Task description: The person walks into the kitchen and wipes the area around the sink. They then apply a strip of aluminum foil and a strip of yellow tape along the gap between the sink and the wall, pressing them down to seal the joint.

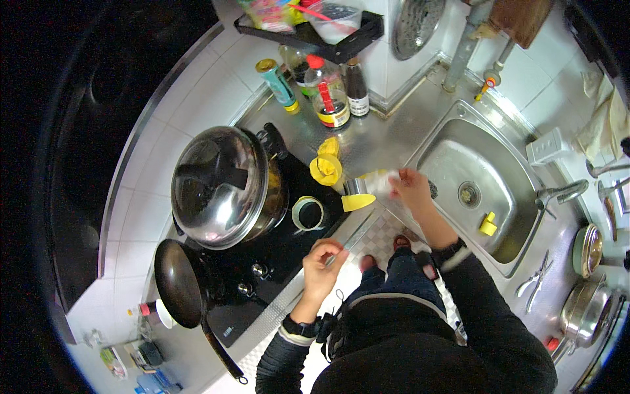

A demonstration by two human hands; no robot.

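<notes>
My left hand (322, 268) is over the front edge of the counter, its thumb and forefinger brought together. Whether something thin is pinched there, I cannot tell. Blurred, my right hand (413, 189) is by the sink's left corner, fingertips at a whitish translucent thing (383, 183). Left of that lies a yellow-and-silver scoop-shaped piece (358, 197). A yellow ring-shaped piece (325, 169) with a crumpled yellow part (329, 146) stands just behind it. On the black hob's corner is a round, pale-rimmed cup-like part (308, 213), dark inside.
A lidded steel pot (221, 187) and a frying pan (179, 285) occupy the hob (236, 310). Bottles (329, 98) stand behind. Right are the steel sink (443, 152) holding a yellow piece (488, 224), a faucet (561, 193), pliers (535, 280) and a saucepan (585, 312).
</notes>
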